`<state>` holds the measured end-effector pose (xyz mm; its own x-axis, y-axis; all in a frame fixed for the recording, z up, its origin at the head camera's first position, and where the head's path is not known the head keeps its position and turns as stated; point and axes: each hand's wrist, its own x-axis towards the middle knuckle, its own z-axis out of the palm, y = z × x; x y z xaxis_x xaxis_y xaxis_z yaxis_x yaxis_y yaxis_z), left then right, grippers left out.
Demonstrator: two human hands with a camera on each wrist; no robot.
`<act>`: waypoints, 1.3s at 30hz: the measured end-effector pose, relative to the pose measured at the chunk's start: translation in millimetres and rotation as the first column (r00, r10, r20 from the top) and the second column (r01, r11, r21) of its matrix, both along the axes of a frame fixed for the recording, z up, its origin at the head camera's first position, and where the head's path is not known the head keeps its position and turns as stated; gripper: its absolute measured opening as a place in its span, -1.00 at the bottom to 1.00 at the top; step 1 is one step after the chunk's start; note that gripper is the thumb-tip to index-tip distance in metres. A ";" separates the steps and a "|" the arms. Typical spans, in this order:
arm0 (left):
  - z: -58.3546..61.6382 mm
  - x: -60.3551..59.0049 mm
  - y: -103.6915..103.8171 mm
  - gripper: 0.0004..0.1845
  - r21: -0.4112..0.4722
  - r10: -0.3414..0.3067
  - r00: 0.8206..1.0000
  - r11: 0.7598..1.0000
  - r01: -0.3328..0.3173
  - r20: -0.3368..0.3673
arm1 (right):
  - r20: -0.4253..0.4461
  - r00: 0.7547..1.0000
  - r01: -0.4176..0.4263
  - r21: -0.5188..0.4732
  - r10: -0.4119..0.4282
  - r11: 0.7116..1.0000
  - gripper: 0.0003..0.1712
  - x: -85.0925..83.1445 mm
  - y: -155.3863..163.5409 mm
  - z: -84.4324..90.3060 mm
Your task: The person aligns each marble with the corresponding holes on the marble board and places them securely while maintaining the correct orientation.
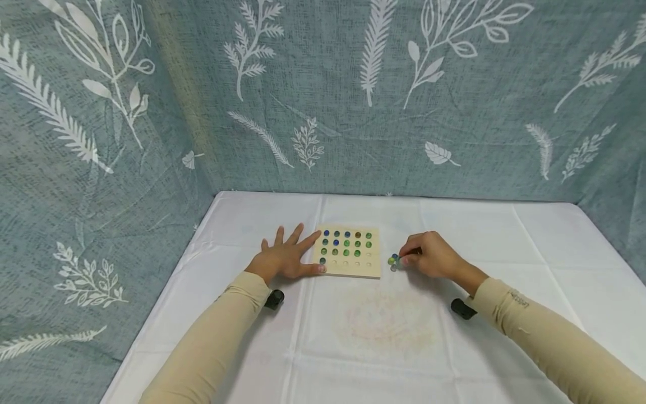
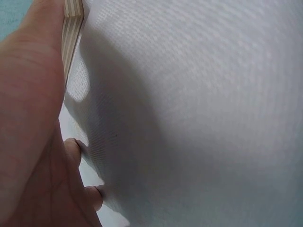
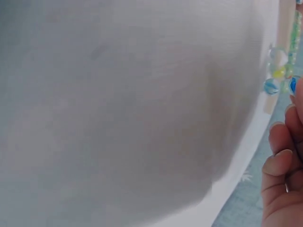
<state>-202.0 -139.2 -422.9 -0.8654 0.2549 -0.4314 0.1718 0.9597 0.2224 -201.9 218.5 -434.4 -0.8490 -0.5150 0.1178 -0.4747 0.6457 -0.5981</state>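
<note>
I noted my left hand (image 1: 284,259) lay flat, fingers spread, pressing the left edge of the wooden board (image 1: 348,268). Marbles filled the board's upper rows. Just right of the board, my right hand (image 1: 430,256) curled its fingertips onto loose marbles (image 1: 393,261). Advisable: pinch one marble only and keep the board braced.

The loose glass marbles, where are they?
In the head view, the loose glass marbles lie on the white tablecloth, between the square wooden peg board and the right hand.
</note>
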 end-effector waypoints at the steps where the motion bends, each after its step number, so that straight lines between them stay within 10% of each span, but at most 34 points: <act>1: 0.4 0.0 -0.1 0.02 0.001 0.002 1.000 1.000 -0.002 0.001 | -0.005 1.000 -0.003 -0.008 0.003 1.000 -0.88 -0.5 -1.0 0.6; 39: 1.5 3.2 -1.6 0.01 -0.002 0.012 1.000 1.000 -0.012 -0.002 | 0.039 0.997 -0.059 -0.129 0.064 0.990 -0.90 -9.9 -75.9 11.0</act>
